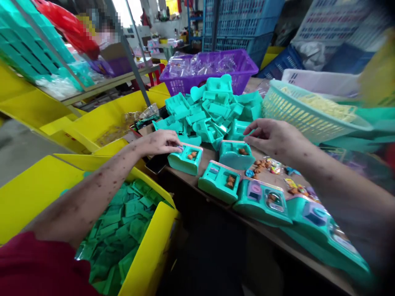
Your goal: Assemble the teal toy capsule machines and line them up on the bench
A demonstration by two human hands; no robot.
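Observation:
My left hand (pixel 165 142) is closed, its fingertips at a small lavender plastic piece (pixel 180 149) on the left end of a teal toy housing (pixel 185 164). A brown figurine (pixel 192 155) lies in that housing's recess. My right hand (pixel 271 133) hovers by the back right corner of a second teal housing (pixel 236 160), its thumb and fingers bent but apart, with nothing visible between them. That housing also holds a brown figurine (pixel 242 151). Closer to me, further teal housings (pixel 219 193) stand in a row; the ones at right carry lavender parts and clear domes.
Behind my hands rises a heap of teal housings (pixel 212 111), backed by a purple crate (pixel 247 74) of clear plastic parts. Small brown figurines (pixel 261 166) lie right. A mint basket (pixel 277 102) stands beyond. At left is a yellow box (pixel 154 238) of green parts.

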